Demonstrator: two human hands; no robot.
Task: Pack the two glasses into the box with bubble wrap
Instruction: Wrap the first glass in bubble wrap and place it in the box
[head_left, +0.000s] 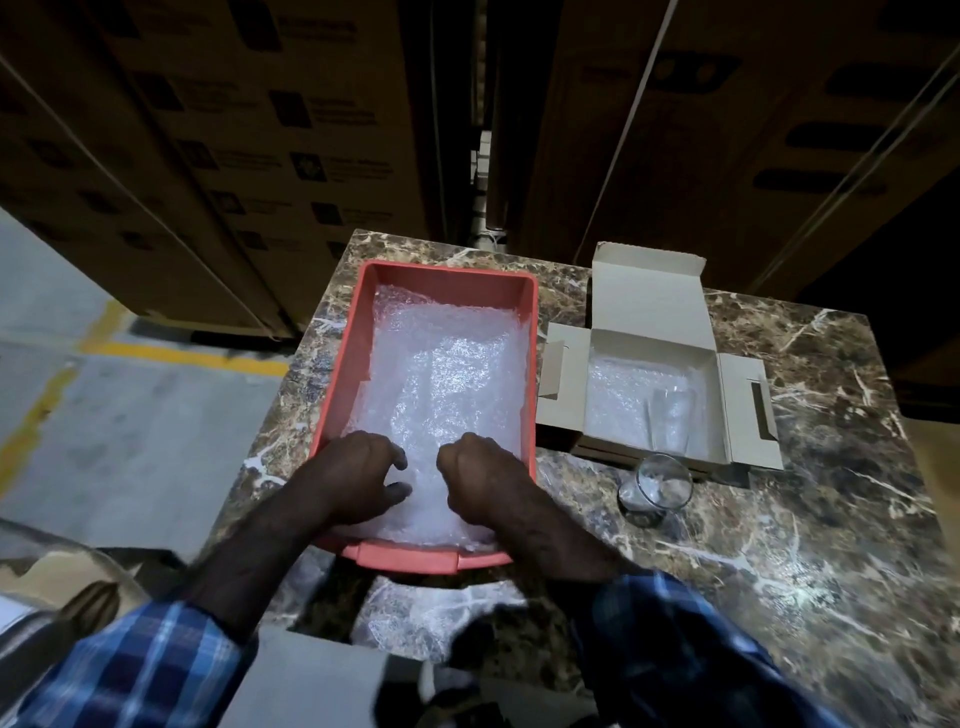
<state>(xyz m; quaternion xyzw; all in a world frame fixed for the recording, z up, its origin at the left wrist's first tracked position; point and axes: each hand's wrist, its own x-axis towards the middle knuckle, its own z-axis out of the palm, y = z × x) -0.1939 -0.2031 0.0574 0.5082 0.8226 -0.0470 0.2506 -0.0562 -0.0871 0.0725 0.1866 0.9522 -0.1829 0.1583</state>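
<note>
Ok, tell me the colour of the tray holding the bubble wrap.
The tray is coral red, seen best in the head view.

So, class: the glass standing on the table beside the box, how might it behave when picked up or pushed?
The glass looks clear and smooth, so probably slippery and fragile. It seems to narrow toward its base, so a push may tip it; on its side it would likely roll.

Brown marble-patterned table (779, 545) carries: red plastic tray (353, 364), open grey cardboard box (737, 395) beside it, clear drinking glass (655, 488) near box front.
</note>
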